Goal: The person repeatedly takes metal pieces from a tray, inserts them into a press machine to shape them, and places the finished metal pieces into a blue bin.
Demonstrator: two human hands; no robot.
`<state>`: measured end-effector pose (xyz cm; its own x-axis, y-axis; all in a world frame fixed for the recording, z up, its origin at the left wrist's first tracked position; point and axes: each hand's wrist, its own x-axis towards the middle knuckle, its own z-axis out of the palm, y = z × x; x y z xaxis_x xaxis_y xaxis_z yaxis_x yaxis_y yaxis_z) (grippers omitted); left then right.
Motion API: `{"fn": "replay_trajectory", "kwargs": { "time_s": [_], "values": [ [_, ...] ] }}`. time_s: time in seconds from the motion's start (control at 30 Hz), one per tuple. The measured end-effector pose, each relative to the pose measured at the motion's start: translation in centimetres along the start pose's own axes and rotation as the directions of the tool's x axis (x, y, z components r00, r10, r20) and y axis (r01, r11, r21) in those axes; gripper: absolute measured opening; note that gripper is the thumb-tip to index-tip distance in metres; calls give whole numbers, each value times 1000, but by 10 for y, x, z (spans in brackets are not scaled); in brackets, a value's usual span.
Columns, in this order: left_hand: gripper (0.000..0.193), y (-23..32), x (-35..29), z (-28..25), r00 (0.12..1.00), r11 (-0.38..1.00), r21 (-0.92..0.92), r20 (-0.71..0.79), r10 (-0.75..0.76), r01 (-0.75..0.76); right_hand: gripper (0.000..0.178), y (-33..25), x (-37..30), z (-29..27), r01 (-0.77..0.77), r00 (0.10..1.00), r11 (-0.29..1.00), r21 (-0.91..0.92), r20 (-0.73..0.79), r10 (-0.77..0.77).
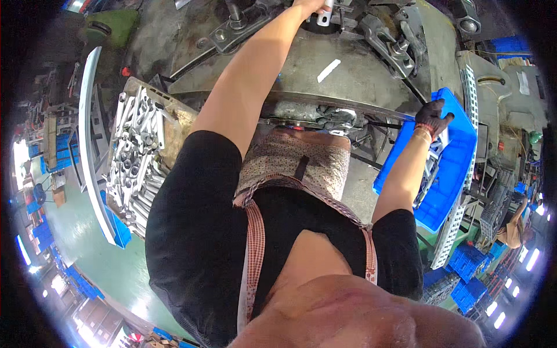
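My left hand (311, 5), bare and partly cut off by the top edge, reaches far across the steel machine table (261, 64). Its fingers close on a shiny flat metal part (326, 16) with a hole near its end, among dark fixtures. My right hand (433, 118), in a dark glove, hangs over the blue plastic bin (461, 159) on the right. Its thumb and fingers are spread apart. Below the glove, several silvery metal parts (430, 168) lie in the bin; the hand hides some of them.
At left, a worn tray (174, 110) holds a heap of shiny metal parts (139, 156). Heavy clamps with bolts (397, 49) stand on the table, and a white strip (329, 70) lies there. A perforated metal rail (469, 116) runs beside the bin. Another person (512, 232) is far right.
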<state>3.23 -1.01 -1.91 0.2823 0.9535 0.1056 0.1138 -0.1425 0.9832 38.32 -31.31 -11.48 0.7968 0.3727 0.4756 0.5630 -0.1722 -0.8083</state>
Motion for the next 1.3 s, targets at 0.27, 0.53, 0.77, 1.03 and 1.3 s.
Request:
{"fn": "replay_trajectory", "kwargs": {
  "time_s": [0.27,0.53,0.77,1.03,1.3],
  "values": [
    [36,10,-4,-27,978,977,-82,86,-190,197,35,-207,-148,159,-505,625,677,535,768,-141],
    [38,6,-8,-30,989,989,-50,-45,-139,137,39,-261,-128,257,-557,535,788,264,839,97],
    [47,5,-20,-33,969,689,692,67,237,-216,47,-213,-147,267,361,659,932,20,702,-270],
    [46,23,-21,-36,973,634,739,159,166,-229,30,-230,-141,254,277,661,959,61,712,-236],
    [36,11,-61,-18,924,629,715,61,378,-305,31,-170,-141,293,-736,578,515,438,803,143]
  ]
}}
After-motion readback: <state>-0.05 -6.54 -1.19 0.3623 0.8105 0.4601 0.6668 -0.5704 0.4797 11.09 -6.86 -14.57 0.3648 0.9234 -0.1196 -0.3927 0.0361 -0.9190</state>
